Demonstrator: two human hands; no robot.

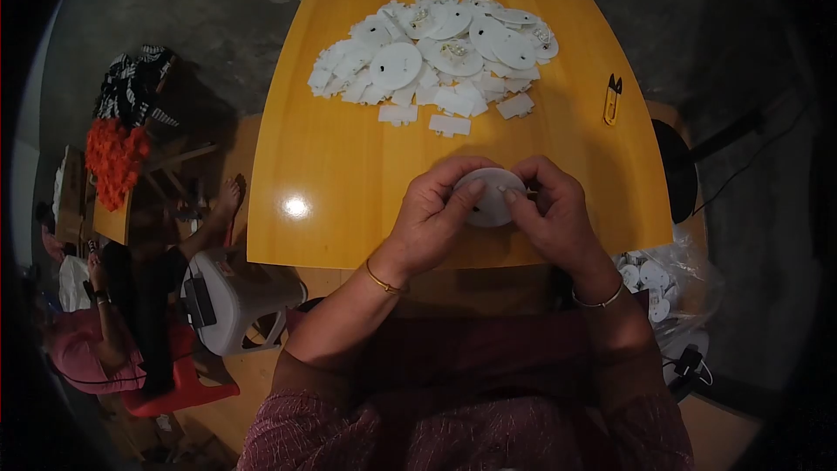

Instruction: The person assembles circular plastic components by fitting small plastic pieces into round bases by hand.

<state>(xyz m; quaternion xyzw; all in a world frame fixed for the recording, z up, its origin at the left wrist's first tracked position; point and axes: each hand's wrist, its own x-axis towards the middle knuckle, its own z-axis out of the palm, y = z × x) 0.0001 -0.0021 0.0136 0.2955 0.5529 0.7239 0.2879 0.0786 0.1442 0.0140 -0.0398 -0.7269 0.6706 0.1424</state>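
Note:
Over the near edge of the table, both my hands hold one round white disc (pixel 494 209) between them. My left hand (pixel 440 209) grips its left side, the thumb lying on top beside a small dark spot. On the other side, my right hand (pixel 555 214) pinches the rim with thumb and fingers; a small bit by its fingertips is too tiny to name. Beyond them lies a heap of white discs (pixel 395 66) mixed with small white rectangular cards (pixel 450 125). Some discs carry dark spots or small shiny pieces. The undersides of my fingers are hidden.
Yellow thread snips (pixel 612 101) lie at the right of the wooden table (pixel 301 166). A clear plastic bag with more discs (pixel 649 279) is below its right corner. At the left, a person (pixel 96 340) sits near a grey stool (pixel 235 301) and orange material (pixel 115 161).

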